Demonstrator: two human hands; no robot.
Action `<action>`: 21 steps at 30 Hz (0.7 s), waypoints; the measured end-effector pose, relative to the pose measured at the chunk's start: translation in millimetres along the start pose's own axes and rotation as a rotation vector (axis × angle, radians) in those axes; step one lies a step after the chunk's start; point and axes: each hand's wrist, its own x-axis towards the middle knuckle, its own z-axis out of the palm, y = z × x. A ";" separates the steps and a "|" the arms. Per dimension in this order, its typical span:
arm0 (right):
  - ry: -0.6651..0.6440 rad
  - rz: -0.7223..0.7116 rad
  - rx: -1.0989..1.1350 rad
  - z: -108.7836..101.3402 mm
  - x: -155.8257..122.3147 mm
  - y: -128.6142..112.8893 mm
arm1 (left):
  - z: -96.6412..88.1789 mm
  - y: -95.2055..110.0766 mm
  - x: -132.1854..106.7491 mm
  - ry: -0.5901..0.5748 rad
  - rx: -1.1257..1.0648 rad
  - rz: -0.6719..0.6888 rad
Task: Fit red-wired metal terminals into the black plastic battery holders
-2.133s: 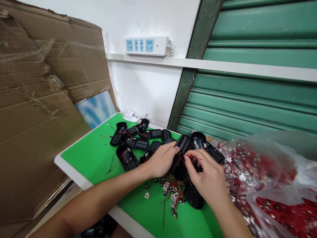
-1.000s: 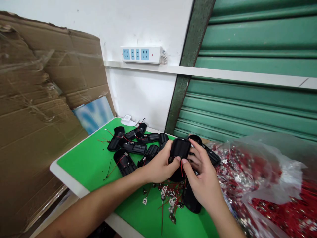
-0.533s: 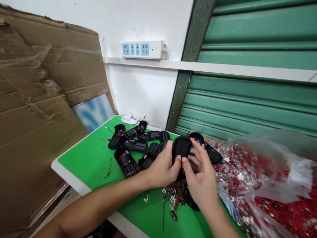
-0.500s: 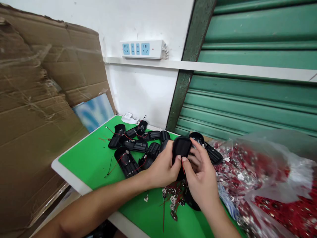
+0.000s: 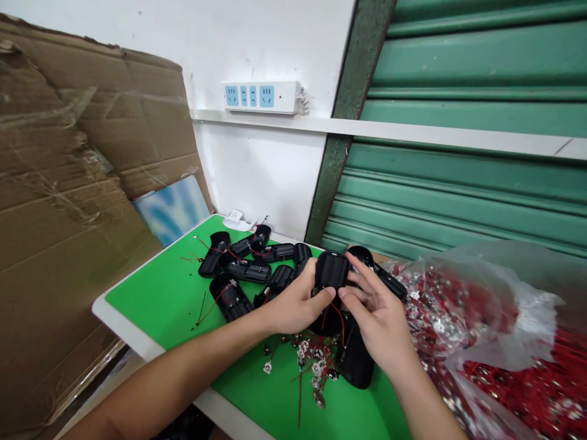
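A black plastic housing (image 5: 332, 270) with ribbed, battery-sized channels is held up over the table between both hands. My left hand (image 5: 302, 300) grips its left side, thumb at the lower edge. My right hand (image 5: 375, 308) is closed on its right side, thumb also near that edge. A thin red wire (image 5: 340, 318) hangs in a loop below the thumbs. Under the hands lies a small pile of metal contacts with red wires (image 5: 316, 363). Beside it rests another black housing (image 5: 358, 360), partly hidden by my right hand.
Several similar black housings (image 5: 250, 270), some with red wires, lie at the back of the green-topped table (image 5: 160, 299). At the right is a clear plastic bag (image 5: 495, 305) of red-wired metal parts. Cardboard (image 5: 68, 214) stands on the left; a power strip (image 5: 261, 98) is on the wall.
The held housing has tilted, so its channelled inside shows more clearly. My right thumb has moved off the red wire, which now hangs in a loop. The view has shifted slightly.
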 end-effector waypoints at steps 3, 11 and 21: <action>-0.014 0.034 0.022 -1.1 1.1 -0.4 | 0.2 0.0 -1.4 0.012 0.037 0.015; 0.006 0.086 0.079 0.7 2.2 -2.6 | -2.7 -9.5 12.2 0.045 -0.276 -0.122; 0.416 0.024 0.095 3.1 8.7 -16.2 | 5.2 65.7 -143.7 -0.153 -0.180 -0.434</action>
